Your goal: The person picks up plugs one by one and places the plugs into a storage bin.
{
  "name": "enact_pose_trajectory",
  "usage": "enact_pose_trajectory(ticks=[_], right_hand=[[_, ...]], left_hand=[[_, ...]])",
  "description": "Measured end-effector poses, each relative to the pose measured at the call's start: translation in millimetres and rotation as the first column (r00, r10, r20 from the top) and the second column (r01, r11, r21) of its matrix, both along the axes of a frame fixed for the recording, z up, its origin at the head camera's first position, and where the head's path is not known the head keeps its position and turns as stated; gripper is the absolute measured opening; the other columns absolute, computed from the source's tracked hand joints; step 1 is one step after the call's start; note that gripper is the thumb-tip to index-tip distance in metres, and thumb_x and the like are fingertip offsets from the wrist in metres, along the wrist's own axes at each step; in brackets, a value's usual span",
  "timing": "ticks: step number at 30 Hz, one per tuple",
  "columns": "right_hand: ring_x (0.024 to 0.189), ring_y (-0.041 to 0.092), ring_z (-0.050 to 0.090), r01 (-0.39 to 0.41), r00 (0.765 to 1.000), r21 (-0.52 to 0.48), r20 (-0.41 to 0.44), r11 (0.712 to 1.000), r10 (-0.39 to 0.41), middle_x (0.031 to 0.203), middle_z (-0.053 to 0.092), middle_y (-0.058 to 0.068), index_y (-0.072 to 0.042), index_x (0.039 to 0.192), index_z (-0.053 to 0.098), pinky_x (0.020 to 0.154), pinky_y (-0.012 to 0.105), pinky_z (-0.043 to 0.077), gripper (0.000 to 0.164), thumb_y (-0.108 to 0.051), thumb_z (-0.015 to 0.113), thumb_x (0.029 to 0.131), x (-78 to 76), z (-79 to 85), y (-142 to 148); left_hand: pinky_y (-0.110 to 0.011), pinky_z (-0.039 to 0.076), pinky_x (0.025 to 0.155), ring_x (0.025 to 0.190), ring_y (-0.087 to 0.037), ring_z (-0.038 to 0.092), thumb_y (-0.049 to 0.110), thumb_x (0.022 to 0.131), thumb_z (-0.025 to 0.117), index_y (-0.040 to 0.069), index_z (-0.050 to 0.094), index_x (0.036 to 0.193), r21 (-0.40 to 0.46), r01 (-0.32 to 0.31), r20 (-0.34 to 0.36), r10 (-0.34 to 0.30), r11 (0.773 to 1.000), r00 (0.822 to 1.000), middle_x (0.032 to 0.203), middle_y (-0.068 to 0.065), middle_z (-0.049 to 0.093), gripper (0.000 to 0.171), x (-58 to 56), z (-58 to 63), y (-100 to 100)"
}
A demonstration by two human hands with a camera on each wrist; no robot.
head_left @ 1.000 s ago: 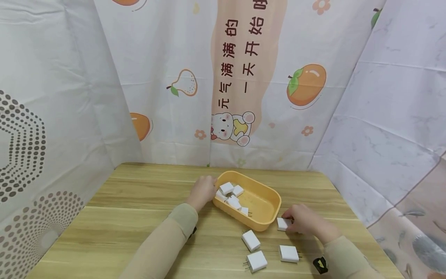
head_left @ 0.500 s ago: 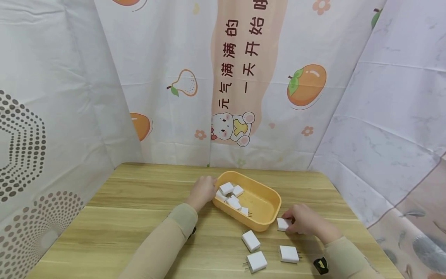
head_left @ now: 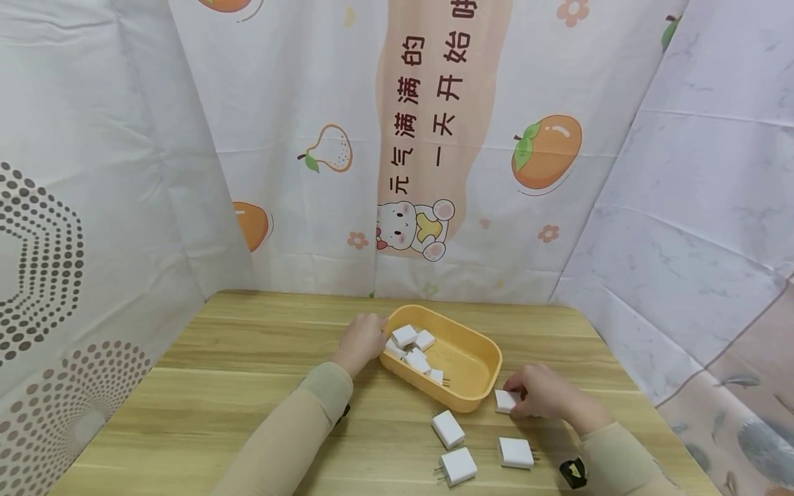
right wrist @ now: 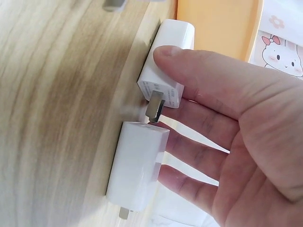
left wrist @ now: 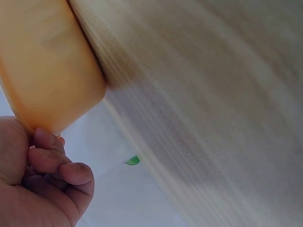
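In the head view, my left hand (head_left: pixel 362 339) grips the left rim of a yellow-orange plastic basket (head_left: pixel 468 368). The left wrist view has the curled fingers (left wrist: pixel 75 174) at the basket's edge. Several white charger plugs (head_left: pixel 406 336) lie piled in the basket's left part. Just right of the basket, my right hand (head_left: pixel 548 397) holds a white charger plug (head_left: pixel 505 401) low over or on the table. In the right wrist view, the thumb presses on this plug's side, and its metal prongs show. Beyond the prongs lies a second plug (right wrist: pixel 137 165), close to the other fingertips.
Three more white charger plugs lie in front of the basket: one near it (head_left: pixel 449 429), one closer to me (head_left: pixel 457 466), one to the right (head_left: pixel 515 452). The wood-grain table (head_left: pixel 248 386) ends at a printed curtain (head_left: pixel 298 227) behind.
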State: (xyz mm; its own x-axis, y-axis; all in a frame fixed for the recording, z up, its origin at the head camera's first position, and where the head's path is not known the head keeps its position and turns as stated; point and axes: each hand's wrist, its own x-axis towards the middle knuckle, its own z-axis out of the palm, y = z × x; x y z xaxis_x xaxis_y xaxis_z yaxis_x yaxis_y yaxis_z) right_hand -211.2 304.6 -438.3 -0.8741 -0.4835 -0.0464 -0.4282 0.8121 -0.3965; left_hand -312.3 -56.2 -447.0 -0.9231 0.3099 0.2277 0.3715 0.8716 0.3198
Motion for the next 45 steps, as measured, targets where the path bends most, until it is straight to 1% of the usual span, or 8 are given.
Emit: enact_pose_trajectory(ticks=[7,13,21,25,30,34,41,45], right_hand=[[0.064,0.004,0.049,0.010,1.000,0.024,-0.006,1.000,-0.010,0.071,0.059,-0.012,-0.015,0.092,0.077,0.058,0.026,0.043,0.025,-0.014,0.090,0.071,0.1,1.9,1],[0.077,0.009,0.058,0.051,0.998,0.066,-0.031,0.997,-0.049,0.087,0.069,-0.010,-0.011,0.101,0.078,0.072,0.034,0.052,0.035,-0.019,0.091,0.070,0.2,8.8,2],[0.080,0.010,0.059,-0.001,0.997,0.059,-0.072,0.998,0.005,0.086,0.067,-0.011,-0.015,0.097,0.078,0.072,0.036,0.052,0.028,-0.021,0.090,0.073,0.9,21.8,8],[0.080,0.009,0.059,-0.001,0.996,0.060,-0.085,0.998,0.006,0.086,0.066,-0.012,-0.015,0.098,0.078,0.072,0.036,0.052,0.029,-0.020,0.089,0.072,2.3,27.0,11],[0.085,0.013,0.063,0.028,0.997,0.050,-0.075,0.998,-0.025,0.089,0.068,-0.010,-0.010,0.102,0.078,0.075,0.039,0.055,0.033,-0.021,0.090,0.074,4.3,36.0,16],[0.086,0.013,0.064,0.055,0.997,0.049,-0.058,0.997,-0.052,0.089,0.068,-0.011,-0.014,0.102,0.078,0.077,0.041,0.055,0.029,-0.021,0.089,0.075,6.4,41.2,18],[0.088,0.013,0.063,0.064,0.997,0.046,-0.046,0.997,-0.062,0.091,0.068,-0.011,-0.014,0.103,0.077,0.078,0.043,0.054,0.029,-0.022,0.088,0.078,8.7,44.9,19],[0.089,0.016,0.064,0.083,0.996,0.048,-0.049,0.995,-0.081,0.094,0.070,-0.008,-0.010,0.106,0.078,0.079,0.044,0.054,0.033,-0.022,0.088,0.077,8.1,46.0,18]], left_hand=[[-0.039,0.057,0.081,0.098,-0.024,0.068,0.011,0.101,0.062,0.003,0.069,0.130,0.003,-0.005,0.012,0.005,1.000,1.000,0.119,-0.014,0.071,0.031,-1.0,-2.0,0],[-0.042,0.057,0.080,0.095,-0.024,0.068,0.011,0.101,0.063,0.003,0.071,0.127,0.011,-0.009,0.007,0.009,1.000,1.000,0.112,-0.013,0.073,0.028,-2.2,-3.2,1],[-0.038,0.055,0.070,0.078,-0.019,0.061,0.012,0.101,0.062,0.003,0.073,0.123,0.025,-0.012,0.000,0.012,1.000,1.000,0.102,-0.012,0.073,0.026,-3.9,-4.2,1],[-0.039,0.056,0.073,0.081,-0.019,0.063,0.012,0.101,0.063,0.003,0.072,0.125,0.027,-0.014,0.000,0.014,1.000,1.000,0.106,-0.012,0.073,0.028,-3.2,-4.1,0],[-0.039,0.055,0.069,0.078,-0.019,0.061,0.011,0.100,0.064,0.003,0.076,0.114,0.022,0.001,-0.017,-0.001,1.000,1.000,0.099,-0.011,0.073,0.020,-3.1,-4.9,0],[-0.038,0.053,0.066,0.073,-0.019,0.058,0.010,0.100,0.064,0.004,0.076,0.103,0.020,0.006,-0.024,-0.005,1.000,1.000,0.090,-0.009,0.070,0.014,-3.5,-4.5,0],[-0.037,0.054,0.068,0.075,-0.018,0.058,0.011,0.101,0.063,0.002,0.073,0.122,0.020,-0.010,-0.004,0.010,1.000,1.000,0.100,-0.012,0.072,0.025,-1.8,-2.0,0],[-0.038,0.054,0.070,0.075,-0.018,0.058,0.013,0.102,0.063,0.002,0.074,0.121,0.023,-0.020,-0.003,0.020,1.000,1.000,0.099,-0.011,0.072,0.025,-2.2,-1.8,1]])
